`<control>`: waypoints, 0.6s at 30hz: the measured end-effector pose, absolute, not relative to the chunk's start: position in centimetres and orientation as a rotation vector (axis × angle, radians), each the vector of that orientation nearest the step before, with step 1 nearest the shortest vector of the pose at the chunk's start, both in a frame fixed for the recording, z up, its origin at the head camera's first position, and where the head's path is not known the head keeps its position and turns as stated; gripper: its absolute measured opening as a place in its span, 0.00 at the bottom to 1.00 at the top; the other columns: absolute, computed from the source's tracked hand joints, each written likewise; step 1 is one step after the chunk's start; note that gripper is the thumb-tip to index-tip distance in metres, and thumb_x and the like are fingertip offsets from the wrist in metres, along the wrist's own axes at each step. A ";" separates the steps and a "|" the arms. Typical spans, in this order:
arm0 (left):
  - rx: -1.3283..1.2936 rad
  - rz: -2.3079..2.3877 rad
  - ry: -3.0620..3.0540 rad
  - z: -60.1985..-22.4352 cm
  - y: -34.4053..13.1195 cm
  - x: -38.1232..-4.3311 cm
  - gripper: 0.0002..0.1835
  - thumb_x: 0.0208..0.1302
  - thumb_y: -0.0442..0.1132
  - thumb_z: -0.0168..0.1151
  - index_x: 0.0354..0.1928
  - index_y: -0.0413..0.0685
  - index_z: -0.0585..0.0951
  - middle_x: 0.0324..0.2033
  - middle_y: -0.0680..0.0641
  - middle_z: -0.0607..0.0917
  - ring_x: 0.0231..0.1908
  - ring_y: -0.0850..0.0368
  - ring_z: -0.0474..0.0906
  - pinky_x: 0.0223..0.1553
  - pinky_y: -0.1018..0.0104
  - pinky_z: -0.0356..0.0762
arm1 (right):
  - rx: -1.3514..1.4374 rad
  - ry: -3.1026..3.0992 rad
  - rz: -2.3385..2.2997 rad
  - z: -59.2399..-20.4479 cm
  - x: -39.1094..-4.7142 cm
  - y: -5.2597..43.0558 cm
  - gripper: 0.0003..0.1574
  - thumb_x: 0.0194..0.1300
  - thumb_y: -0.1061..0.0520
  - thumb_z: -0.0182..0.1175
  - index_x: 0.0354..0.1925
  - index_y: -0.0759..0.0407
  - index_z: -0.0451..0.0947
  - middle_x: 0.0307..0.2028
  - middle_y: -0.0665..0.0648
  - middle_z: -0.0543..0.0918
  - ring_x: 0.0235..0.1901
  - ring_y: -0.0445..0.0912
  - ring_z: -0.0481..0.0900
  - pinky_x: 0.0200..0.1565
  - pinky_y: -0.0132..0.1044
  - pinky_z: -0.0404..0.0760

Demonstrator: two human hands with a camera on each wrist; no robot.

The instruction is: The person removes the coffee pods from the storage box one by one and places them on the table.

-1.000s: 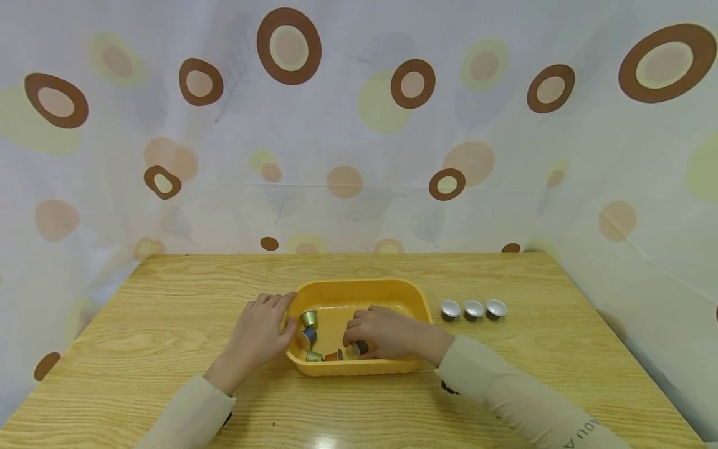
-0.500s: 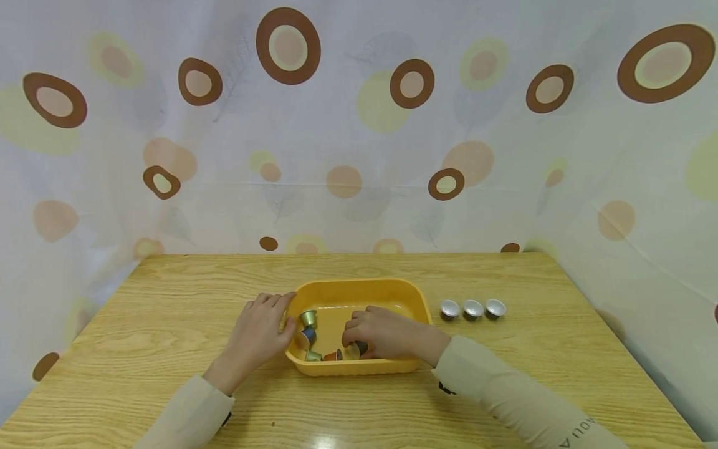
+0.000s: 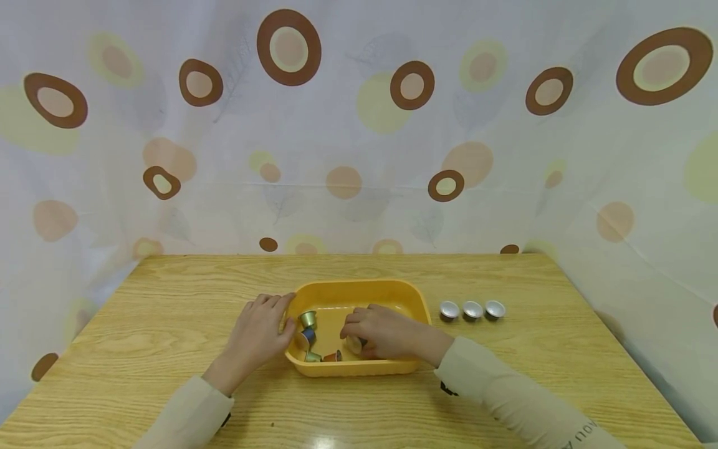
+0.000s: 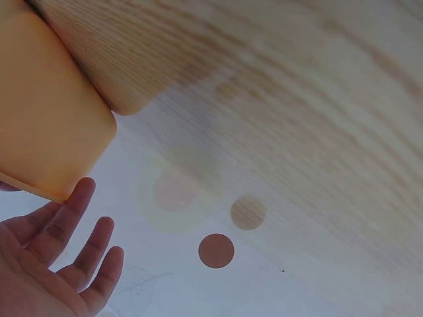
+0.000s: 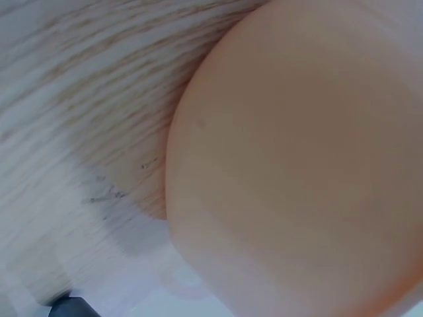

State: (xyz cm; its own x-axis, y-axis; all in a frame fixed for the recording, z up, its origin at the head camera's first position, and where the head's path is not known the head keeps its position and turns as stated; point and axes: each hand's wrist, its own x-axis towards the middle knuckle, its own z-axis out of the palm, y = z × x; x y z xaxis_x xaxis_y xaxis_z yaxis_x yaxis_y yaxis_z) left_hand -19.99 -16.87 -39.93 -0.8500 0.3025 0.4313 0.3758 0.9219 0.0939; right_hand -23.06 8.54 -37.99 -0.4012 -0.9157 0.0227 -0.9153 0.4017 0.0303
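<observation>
A yellow plastic tub (image 3: 359,369) stands mid-table in the head view. My left hand (image 3: 260,333) holds its left rim, thumb over the edge; in the left wrist view the fingers lie outside the wall. My right hand (image 3: 387,330) reaches into the tub and grips a coffee capsule (image 3: 354,344), its pale lid facing left and its dark body mostly hidden by the fingers. Along the tub's left side lie a gold-green capsule (image 3: 308,319) and a blue capsule (image 3: 308,338). Near the front wall are a green capsule (image 3: 313,357) and an orange capsule (image 3: 333,356).
Three dark capsules, the left one (image 3: 449,310), the middle one (image 3: 472,310) and the right one (image 3: 495,310), stand lid up in a row right of the tub. A patterned curtain (image 3: 348,137) surrounds the wooden table (image 3: 185,312) at the back and sides.
The capsule in my right hand has shifted slightly up and away from the front wall, leaving the orange capsule's side. My left hand stays at the rim.
</observation>
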 end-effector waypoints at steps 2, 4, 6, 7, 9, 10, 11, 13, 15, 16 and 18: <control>-0.492 -0.245 -2.666 -39.9 -16.9 -20.0 0.22 0.56 0.42 0.55 0.54 0.44 0.76 0.40 0.47 0.84 0.44 0.49 0.76 0.45 0.53 0.75 | 1.685 -2.601 -0.013 -37.9 -23.1 8.7 0.23 0.55 0.50 0.64 0.50 0.50 0.75 0.46 0.46 0.78 0.47 0.40 0.73 0.47 0.36 0.75; -0.491 -0.247 -2.670 -39.9 -16.9 -20.0 0.22 0.57 0.43 0.55 0.54 0.44 0.76 0.40 0.47 0.84 0.44 0.49 0.76 0.46 0.53 0.74 | 1.668 -2.596 -0.013 -37.8 -23.2 8.8 0.23 0.56 0.49 0.63 0.50 0.50 0.75 0.46 0.47 0.77 0.46 0.40 0.73 0.47 0.37 0.75; -0.489 -0.251 -2.671 -40.0 -16.9 -20.0 0.22 0.57 0.42 0.55 0.54 0.44 0.75 0.40 0.47 0.84 0.44 0.49 0.76 0.46 0.53 0.74 | 1.659 -2.581 -0.009 -37.9 -23.2 9.0 0.21 0.56 0.49 0.62 0.49 0.51 0.75 0.46 0.47 0.77 0.45 0.40 0.73 0.46 0.36 0.75; -0.489 -0.251 -2.672 -40.0 -16.9 -20.0 0.22 0.57 0.43 0.55 0.54 0.44 0.75 0.40 0.47 0.84 0.44 0.49 0.76 0.46 0.53 0.74 | 1.655 -2.579 -0.003 -37.9 -23.3 9.1 0.21 0.56 0.49 0.62 0.49 0.51 0.75 0.45 0.47 0.77 0.45 0.40 0.73 0.45 0.36 0.75; -0.489 -0.253 -2.672 -40.0 -16.9 -20.0 0.22 0.56 0.42 0.56 0.54 0.44 0.75 0.40 0.47 0.84 0.44 0.49 0.76 0.46 0.53 0.74 | 1.649 -2.577 0.011 -37.9 -23.3 9.3 0.20 0.56 0.49 0.62 0.48 0.51 0.76 0.44 0.47 0.77 0.43 0.40 0.73 0.43 0.35 0.75; -0.488 -0.255 -2.672 -40.0 -16.9 -20.0 0.22 0.56 0.42 0.56 0.54 0.44 0.75 0.40 0.47 0.84 0.44 0.49 0.76 0.46 0.53 0.74 | 1.647 -2.575 0.016 -37.9 -23.3 9.4 0.20 0.56 0.49 0.62 0.47 0.51 0.76 0.43 0.47 0.76 0.43 0.40 0.73 0.43 0.35 0.75; -0.489 -0.255 -2.671 -40.0 -16.9 -20.0 0.22 0.56 0.42 0.56 0.54 0.44 0.75 0.40 0.47 0.83 0.44 0.49 0.76 0.46 0.53 0.74 | 1.643 -2.577 0.025 -38.0 -23.4 9.5 0.19 0.56 0.49 0.62 0.47 0.51 0.76 0.43 0.47 0.76 0.42 0.40 0.73 0.43 0.35 0.74; -0.491 -0.255 -2.669 -40.0 -16.9 -20.0 0.22 0.56 0.42 0.56 0.54 0.44 0.75 0.41 0.47 0.83 0.44 0.49 0.76 0.46 0.53 0.74 | 1.631 -2.590 0.050 -38.0 -23.4 9.8 0.19 0.56 0.49 0.62 0.47 0.50 0.77 0.43 0.47 0.76 0.42 0.40 0.73 0.43 0.35 0.74; -0.491 -0.257 -2.667 -40.0 -16.9 -20.0 0.22 0.56 0.42 0.56 0.54 0.44 0.75 0.41 0.47 0.83 0.44 0.49 0.76 0.46 0.53 0.74 | 1.623 -2.597 0.072 -38.1 -23.4 10.1 0.18 0.56 0.49 0.62 0.46 0.51 0.77 0.42 0.47 0.76 0.42 0.40 0.73 0.43 0.35 0.74; -0.491 -0.257 -2.665 -40.0 -16.9 -20.0 0.22 0.56 0.42 0.56 0.54 0.44 0.75 0.41 0.47 0.84 0.44 0.49 0.76 0.46 0.53 0.74 | 1.620 -2.602 0.083 -38.0 -23.4 10.2 0.18 0.56 0.49 0.62 0.46 0.51 0.77 0.42 0.47 0.76 0.42 0.40 0.73 0.43 0.35 0.74; -0.490 -0.257 -2.659 -40.0 -16.9 -20.1 0.22 0.56 0.42 0.56 0.54 0.44 0.76 0.41 0.47 0.84 0.44 0.49 0.76 0.46 0.53 0.74 | 1.618 -2.610 0.101 -37.9 -23.4 10.4 0.18 0.56 0.49 0.62 0.46 0.51 0.77 0.42 0.47 0.76 0.41 0.40 0.73 0.43 0.35 0.74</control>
State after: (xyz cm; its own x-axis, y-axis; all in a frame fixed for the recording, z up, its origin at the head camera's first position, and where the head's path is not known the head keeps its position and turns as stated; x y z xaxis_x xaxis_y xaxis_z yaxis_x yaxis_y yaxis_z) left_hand -20.08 -16.92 -40.05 -0.8485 0.2988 0.4368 0.3768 0.9206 0.1023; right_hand -23.42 10.39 -37.90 -0.4438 -0.8913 0.0929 -0.8958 0.4441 -0.0194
